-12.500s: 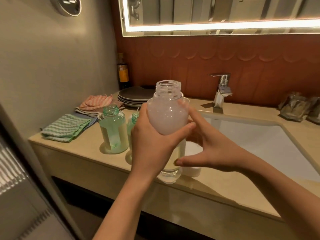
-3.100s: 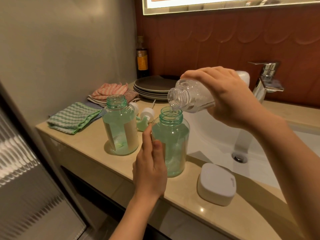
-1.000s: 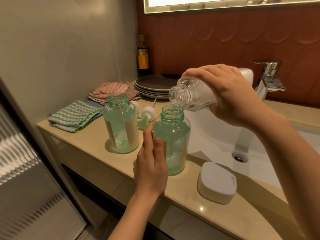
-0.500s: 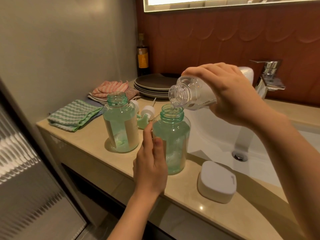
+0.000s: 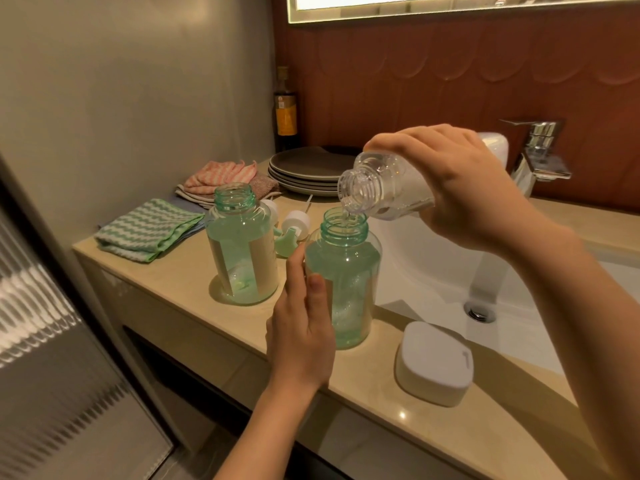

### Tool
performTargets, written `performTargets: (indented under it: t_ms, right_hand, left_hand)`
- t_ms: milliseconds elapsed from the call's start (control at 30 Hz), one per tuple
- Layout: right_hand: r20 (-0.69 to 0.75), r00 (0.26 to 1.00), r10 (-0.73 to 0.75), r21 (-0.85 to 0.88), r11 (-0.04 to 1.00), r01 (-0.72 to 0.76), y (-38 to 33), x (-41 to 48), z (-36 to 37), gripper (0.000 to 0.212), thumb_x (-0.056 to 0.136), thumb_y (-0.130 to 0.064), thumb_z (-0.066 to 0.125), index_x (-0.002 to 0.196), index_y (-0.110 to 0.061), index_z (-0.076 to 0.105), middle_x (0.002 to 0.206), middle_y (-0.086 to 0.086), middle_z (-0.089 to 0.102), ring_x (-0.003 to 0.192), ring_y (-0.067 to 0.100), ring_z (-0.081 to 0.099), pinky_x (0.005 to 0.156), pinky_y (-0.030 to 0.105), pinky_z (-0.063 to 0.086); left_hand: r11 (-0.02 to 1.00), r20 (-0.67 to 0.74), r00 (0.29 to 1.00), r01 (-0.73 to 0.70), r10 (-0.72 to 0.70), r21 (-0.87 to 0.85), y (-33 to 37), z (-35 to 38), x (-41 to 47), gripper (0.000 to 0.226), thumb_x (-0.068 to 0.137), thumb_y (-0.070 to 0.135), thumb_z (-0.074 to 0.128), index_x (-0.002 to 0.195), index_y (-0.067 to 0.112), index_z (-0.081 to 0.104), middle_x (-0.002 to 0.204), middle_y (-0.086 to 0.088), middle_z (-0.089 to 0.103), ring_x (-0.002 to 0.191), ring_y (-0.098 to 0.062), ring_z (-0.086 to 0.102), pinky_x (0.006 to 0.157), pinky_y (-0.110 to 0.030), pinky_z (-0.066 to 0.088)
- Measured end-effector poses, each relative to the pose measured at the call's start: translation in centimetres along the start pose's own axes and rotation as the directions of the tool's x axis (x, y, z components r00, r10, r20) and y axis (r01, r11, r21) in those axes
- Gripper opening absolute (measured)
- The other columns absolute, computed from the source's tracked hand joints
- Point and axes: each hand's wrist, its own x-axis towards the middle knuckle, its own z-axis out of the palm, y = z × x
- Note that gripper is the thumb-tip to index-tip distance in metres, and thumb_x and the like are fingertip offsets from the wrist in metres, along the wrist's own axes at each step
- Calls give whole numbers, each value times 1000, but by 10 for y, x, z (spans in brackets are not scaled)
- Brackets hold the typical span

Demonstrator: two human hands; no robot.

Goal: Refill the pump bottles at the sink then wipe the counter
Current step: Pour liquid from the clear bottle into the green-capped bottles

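A clear bottle (image 5: pixel 384 188) is gripped in the right hand (image 5: pixel 460 188), the fingers (image 5: pixel 415 140) curled over its body. It is tipped down to the left, mouth just above the neck of the nearer green bottle (image 5: pixel 343 271), and a thin clear stream is seen between them. This green bottle stands upright on the table (image 5: pixel 166 289) at the left rim of the sink (image 5: pixel 433 265). It is steadied by the left hand (image 5: pixel 301 327), whose fingers are kept nearly straight against its left side, thumb on the near face. A second open green bottle (image 5: pixel 242 244) stands just left, with two pump heads (image 5: pixel 294 223) lying behind.
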Motion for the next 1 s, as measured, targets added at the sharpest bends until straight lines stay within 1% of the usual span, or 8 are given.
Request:
performTargets:
  t_ms: [67, 167, 300, 500, 567, 667, 767, 1000]
  right_hand:
    - [-1, 1000, -1, 0, 1000, 1, 0, 0, 0, 89, 65, 9, 73, 135, -30, 35, 126, 4, 54, 110, 29, 48, 92, 41, 36]
    - [-1, 1000, -2, 4, 1000, 2, 0, 0, 0, 88, 66, 9, 72, 135, -30, 35, 126, 5, 54, 110, 29, 48, 92, 41, 35]
    - [-4, 1000, -6, -1, 1000, 6, 0, 0, 0, 87, 66, 9, 72, 135, -29, 35, 126, 5, 54, 110, 29, 48, 91, 39, 35]
    - [-3, 1000, -10, 0, 1000, 10, 0, 0, 0, 86, 67, 8, 73, 135, -28, 36, 126, 6, 54, 110, 30, 49, 91, 40, 35]
    - [-5, 1000, -10, -2, 1000, 10, 0, 0, -1, 86, 67, 9, 72, 135, -28, 36, 126, 6, 54, 109, 30, 49, 91, 41, 35]
    - [-7, 1000, -11, 2, 1000, 11, 0, 0, 0, 86, 67, 10, 73, 135, -27, 37, 126, 6, 54, 109, 30, 49, 92, 40, 35]
    - [-8, 1000, -11, -4, 1000, 11, 0, 0, 0, 87, 66, 10, 73, 135, -28, 36, 126, 6, 54, 109, 30, 49, 91, 40, 35]
    - [-10, 1000, -14, -2, 1000, 14, 0, 0, -1, 86, 66, 10, 72, 135, -27, 37, 125, 6, 54, 108, 30, 49, 91, 42, 36]
  left_hand:
    - [1000, -1, 1000, 7, -7, -13, 1, 0, 0, 52, 81, 78, 6, 126, 63, 25, 77, 18, 55, 68, -4, 52, 64, -28, 39]
    - [1000, 0, 1000, 11, -11, -20, 2, 0, 0, 60, 80, 79, 5, 131, 55, 25, 86, 13, 59, 77, -12, 58, 70, -32, 43]
    - [1000, -19, 1000, -6, 6, -7, 1, 0, 0, 48, 82, 76, 7, 124, 63, 23, 69, 18, 50, 61, -2, 47, 59, -27, 33]
    - [1000, -12, 1000, 3, -3, -26, 0, 0, 0, 50, 81, 78, 6, 126, 62, 22, 76, 21, 55, 66, 0, 52, 61, -26, 37]
    - [999, -4, 1000, 17, -18, -41, 0, 0, 0, 51, 81, 78, 6, 126, 62, 22, 88, 28, 58, 77, 8, 54, 67, -18, 40]
    - [998, 12, 1000, 26, -25, -55, 2, 0, 1, 57, 81, 79, 5, 131, 56, 22, 104, 55, 43, 95, 30, 42, 76, 5, 29]
    - [998, 15, 1000, 21, -20, -63, 4, -1, 1, 60, 83, 76, 5, 134, 51, 24, 105, 61, 36, 95, 36, 35, 76, 9, 23]
    - [997, 23, 999, 34, -32, -76, 5, -1, 1, 61, 82, 77, 6, 133, 48, 24, 106, 60, 37, 96, 35, 36, 77, 9, 24]
